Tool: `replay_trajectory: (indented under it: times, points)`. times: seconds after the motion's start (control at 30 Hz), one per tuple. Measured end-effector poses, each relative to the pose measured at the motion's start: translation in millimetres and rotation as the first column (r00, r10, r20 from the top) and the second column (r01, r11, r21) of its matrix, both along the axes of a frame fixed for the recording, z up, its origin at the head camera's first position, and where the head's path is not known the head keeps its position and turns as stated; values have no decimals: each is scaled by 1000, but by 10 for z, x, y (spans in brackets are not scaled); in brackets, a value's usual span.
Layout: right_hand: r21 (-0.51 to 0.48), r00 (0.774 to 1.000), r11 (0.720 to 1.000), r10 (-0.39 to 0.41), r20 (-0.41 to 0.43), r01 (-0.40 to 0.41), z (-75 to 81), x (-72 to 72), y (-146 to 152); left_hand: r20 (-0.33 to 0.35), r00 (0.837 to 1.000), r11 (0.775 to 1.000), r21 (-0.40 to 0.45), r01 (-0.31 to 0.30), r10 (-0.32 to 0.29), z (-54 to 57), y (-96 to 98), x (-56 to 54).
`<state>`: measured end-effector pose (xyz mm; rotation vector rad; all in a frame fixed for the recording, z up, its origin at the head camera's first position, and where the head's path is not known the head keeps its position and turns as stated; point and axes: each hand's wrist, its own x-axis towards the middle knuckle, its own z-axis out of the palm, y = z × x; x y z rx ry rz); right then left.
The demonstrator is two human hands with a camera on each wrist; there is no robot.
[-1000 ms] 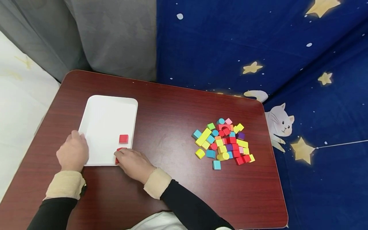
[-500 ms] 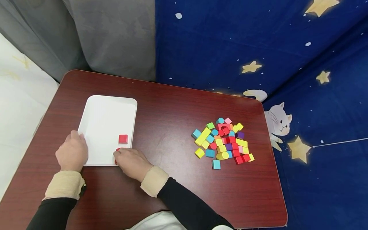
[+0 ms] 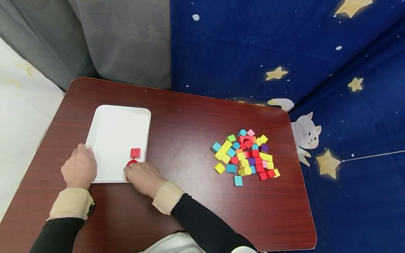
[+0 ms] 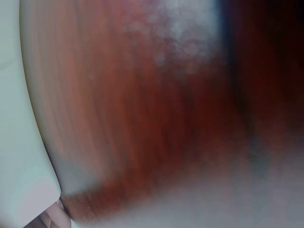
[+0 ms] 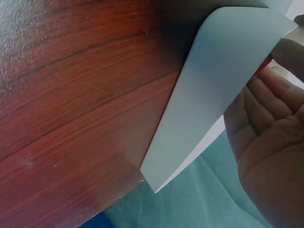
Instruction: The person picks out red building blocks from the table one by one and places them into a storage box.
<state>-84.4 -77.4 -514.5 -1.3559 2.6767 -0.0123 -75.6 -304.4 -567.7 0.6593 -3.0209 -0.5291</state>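
Note:
A white tray (image 3: 117, 133) lies at the left of the table. My left hand (image 3: 79, 167) grips its left rim near the front corner, fingertips hidden from above. At the tray's front right corner my right hand (image 3: 145, 177) reaches over the rim and pinches a red block (image 3: 131, 162), mostly covered by the fingers. In the right wrist view a sliver of the red block (image 5: 264, 65) shows between thumb and fingers of the right hand (image 5: 273, 128), past the tray wall (image 5: 213, 80). Another red block (image 3: 135, 153) lies in the tray just behind.
A loose pile of coloured blocks (image 3: 243, 158), cubes, cylinders, an arch and longer bars, lies on the right of the brown table (image 3: 183, 133). One blue block (image 3: 238, 181) sits at the pile's near side. Curtains (image 3: 126, 42) hang behind the table.
The right hand has shifted slightly left, and the red block in it has turned, so a corner now points away from the person. The left hand stays at the tray's rim.

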Motion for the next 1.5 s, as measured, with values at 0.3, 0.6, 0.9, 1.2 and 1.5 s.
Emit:
replay_trajectory:
  times: [0.3,0.6,0.9,1.2,1.5]
  points:
    - [-12,998,1000,-22,61,23,-44,-48,-45,4,1000,1000,2,-3,3,22,9,5]
    - [-25,998,999,-30,51,32,-62,-71,-59,-17,1000,1000,-7,-6,6,1,-1,3]
    - [-28,995,995,-94,38,96,-83,-49,-101,-23,1000,1000,-11,-7,7,-3,4,-6]
    - [-16,991,991,-135,8,135,-111,-45,-138,-16,1000,1000,0,-6,6,3,20,-14]
    - [-71,989,989,-132,-63,128,-193,-80,-156,12,1000,1000,5,-9,9,2,2,-11]
